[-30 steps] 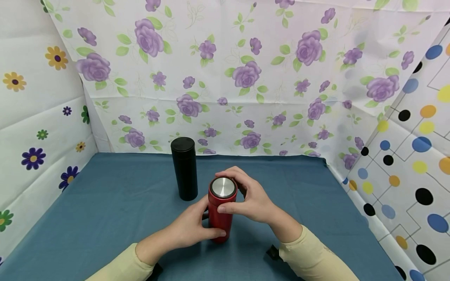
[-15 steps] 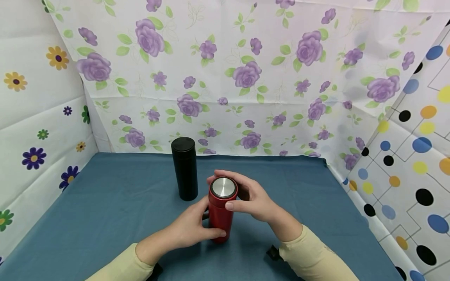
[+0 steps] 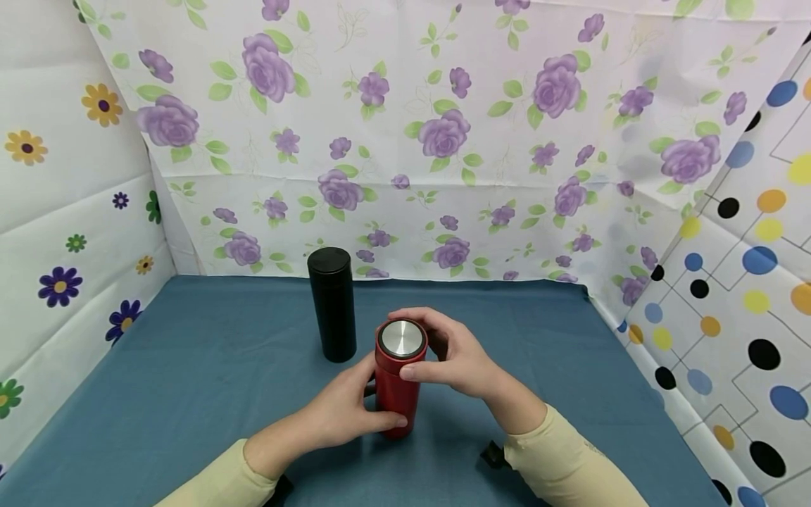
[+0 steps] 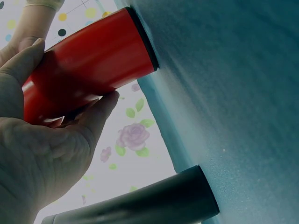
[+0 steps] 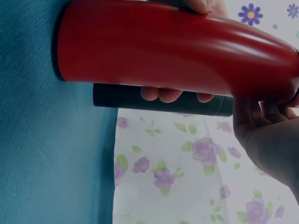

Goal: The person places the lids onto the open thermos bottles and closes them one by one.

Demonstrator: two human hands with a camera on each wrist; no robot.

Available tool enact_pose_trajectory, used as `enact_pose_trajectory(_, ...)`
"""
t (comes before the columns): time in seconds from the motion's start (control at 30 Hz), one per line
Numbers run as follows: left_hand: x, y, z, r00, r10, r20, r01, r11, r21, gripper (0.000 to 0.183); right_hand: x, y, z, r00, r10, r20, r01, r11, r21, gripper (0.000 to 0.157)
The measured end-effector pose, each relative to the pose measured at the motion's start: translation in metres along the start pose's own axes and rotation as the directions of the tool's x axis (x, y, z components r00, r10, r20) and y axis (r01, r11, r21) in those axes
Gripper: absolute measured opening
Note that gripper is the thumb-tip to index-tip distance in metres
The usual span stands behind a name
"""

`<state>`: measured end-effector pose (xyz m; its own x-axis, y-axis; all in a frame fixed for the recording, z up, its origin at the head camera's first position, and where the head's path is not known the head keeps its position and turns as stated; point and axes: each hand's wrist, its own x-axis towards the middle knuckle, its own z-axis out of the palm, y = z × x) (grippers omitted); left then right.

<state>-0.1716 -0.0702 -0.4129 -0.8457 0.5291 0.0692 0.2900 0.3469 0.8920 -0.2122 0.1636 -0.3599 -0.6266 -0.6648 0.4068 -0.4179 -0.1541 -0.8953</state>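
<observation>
A red thermos flask (image 3: 398, 394) with a black-rimmed silver lid top (image 3: 402, 338) stands upright on the blue cloth. My left hand (image 3: 342, 408) grips its lower body, thumb across the front and fingers behind. Around the upper part of the flask curls my right hand (image 3: 459, 359), its thumb on the near side just below the lid rim and its fingers at the far side. The left wrist view shows the flask's red body (image 4: 103, 56) between thumb and fingers. In the right wrist view the red body (image 5: 154, 46) fills the top, and the lid is mostly cut off.
A black thermos flask (image 3: 332, 310) stands upright behind and left of the red one. Blue cloth (image 3: 190, 394) covers the table. Floral sheets (image 3: 380, 141) hang at the back and left, a dotted sheet (image 3: 747, 317) at the right.
My right thumb and fingers shift round the top of the flask, first to the right, then slightly back left. The left hand and both flasks stay in place.
</observation>
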Motion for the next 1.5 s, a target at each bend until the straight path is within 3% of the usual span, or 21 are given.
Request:
enact_pose_trajectory(0.63,-0.001,-0.001,0.0001,1.0,-0.004,0.01,0.004,1.0,-0.001,0.077,-0.0008,-0.0013,0.0074,0.995,-0.006,-0.096,-0.009,0.989,-0.15,0.06)
enact_pose_trajectory(0.8,-0.0018,-0.0016,0.0004,1.0,-0.007,0.013,0.007,1.0,-0.008,0.078,-0.0017,0.0,0.0071,0.997,-0.011,-0.076,0.001,0.992,-0.126,0.062)
enact_pose_trajectory(1.13,0.0,-0.0032,0.0008,1.0,0.003,0.011,-0.003,1.0,0.0,0.077,0.0022,0.0017,0.0036,0.984,-0.148,0.102,0.142,0.988,0.06,0.071)
enact_pose_trajectory(1.27,0.0007,-0.0039,0.0005,1.0,0.009,0.016,-0.009,1.0,0.002,0.076,0.0021,0.0006,0.0033,0.984,-0.144,0.103,0.137,0.988,0.067,0.067)
enact_pose_trajectory(1.5,0.0007,-0.0021,-0.0005,1.0,0.011,0.01,-0.011,1.0,0.0,0.078,0.0007,0.0006,0.0023,0.997,-0.07,0.039,0.07,0.998,0.002,0.062)
